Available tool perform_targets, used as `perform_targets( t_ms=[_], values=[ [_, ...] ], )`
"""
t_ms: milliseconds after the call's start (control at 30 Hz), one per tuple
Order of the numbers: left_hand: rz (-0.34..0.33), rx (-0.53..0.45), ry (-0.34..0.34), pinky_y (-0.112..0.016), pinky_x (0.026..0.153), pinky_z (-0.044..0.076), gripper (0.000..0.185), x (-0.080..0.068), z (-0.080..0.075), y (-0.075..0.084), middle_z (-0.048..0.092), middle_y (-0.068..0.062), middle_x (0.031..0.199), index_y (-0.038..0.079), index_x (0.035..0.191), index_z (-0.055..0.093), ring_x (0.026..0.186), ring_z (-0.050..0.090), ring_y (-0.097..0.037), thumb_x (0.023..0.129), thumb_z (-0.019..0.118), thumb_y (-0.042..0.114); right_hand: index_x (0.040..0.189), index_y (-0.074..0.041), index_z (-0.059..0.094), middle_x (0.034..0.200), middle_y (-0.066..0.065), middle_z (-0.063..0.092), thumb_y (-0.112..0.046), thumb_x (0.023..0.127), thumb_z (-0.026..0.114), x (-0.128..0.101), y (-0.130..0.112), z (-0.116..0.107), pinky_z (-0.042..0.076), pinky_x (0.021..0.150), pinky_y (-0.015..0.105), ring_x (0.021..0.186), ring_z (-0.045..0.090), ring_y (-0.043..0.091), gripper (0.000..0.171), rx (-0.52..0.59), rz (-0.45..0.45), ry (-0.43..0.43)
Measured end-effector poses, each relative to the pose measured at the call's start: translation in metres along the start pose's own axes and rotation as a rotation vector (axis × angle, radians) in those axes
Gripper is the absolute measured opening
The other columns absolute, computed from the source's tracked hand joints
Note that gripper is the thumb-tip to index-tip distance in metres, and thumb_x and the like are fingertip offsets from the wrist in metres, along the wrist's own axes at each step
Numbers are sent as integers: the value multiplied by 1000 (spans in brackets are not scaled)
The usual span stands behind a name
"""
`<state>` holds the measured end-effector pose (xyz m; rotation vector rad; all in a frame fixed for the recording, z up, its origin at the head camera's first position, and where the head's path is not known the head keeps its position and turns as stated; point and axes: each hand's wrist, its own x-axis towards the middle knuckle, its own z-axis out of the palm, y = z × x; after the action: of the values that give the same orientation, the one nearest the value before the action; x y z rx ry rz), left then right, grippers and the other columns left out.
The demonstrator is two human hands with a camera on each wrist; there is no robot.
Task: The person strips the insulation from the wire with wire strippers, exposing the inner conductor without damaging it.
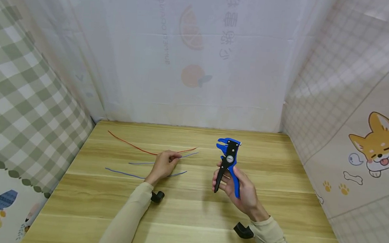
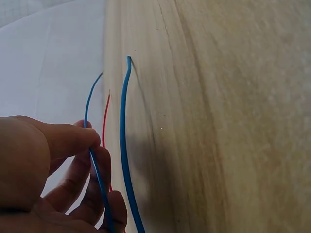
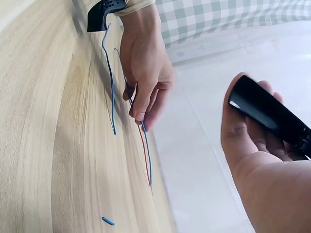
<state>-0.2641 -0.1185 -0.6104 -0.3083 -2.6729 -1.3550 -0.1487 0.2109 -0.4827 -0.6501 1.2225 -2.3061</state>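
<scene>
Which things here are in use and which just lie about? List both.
In use: wire stripper gripped by right hand; blue wire pinched by left hand.
Lying about: red wire; second blue wire; small blue offcut.

You hold blue-and-black pliers (image 1: pixel 228 161). One wire (image 1: pixel 146 150) is red, two wires (image 1: pixel 135 175) blue, on a pale wood-grain table (image 1: pixel 189 216). The left curtain (image 1: pixel 24 101) is green-and-white checked.
</scene>
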Motion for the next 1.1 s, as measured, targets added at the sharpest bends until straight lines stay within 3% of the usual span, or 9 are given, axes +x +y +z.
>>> perform_targets(
  t_ms=[167,367,667,933,1100],
  values=[
    [-26,41,-4,-28,81,58,15,2,2,-1,84,2,108,18,114,89,91,69,-9,104,80,11,161,-6,42,132,14,63,-33,126,9,1,0,1,61,111,42,121,66,26,55,42,-8,-21],
    [-55,57,-9,-26,78,56,15,3,1,3,83,2,101,17,111,89,85,66,-8,103,80,9,156,-8,45,123,8,67,-36,125,9,1,0,2,62,102,37,111,68,21,55,-34,35,28],
    [-19,109,23,-26,75,52,13,2,3,8,82,5,90,16,103,89,76,63,-3,99,81,7,148,-6,48,116,5,69,-35,125,11,0,1,0,63,98,38,106,69,19,52,-51,27,11],
    [27,128,34,-36,85,49,16,-5,-3,26,83,1,91,16,102,88,80,69,-12,97,80,3,145,0,46,110,6,71,-13,123,33,0,3,3,66,91,37,97,73,19,29,-96,4,51],
    [30,128,20,-43,86,51,15,-9,-10,43,84,-6,96,10,104,88,86,74,-20,97,79,-1,145,2,46,110,6,70,-4,120,35,-1,4,4,67,91,35,98,72,18,28,-118,-22,40]
  ],
)
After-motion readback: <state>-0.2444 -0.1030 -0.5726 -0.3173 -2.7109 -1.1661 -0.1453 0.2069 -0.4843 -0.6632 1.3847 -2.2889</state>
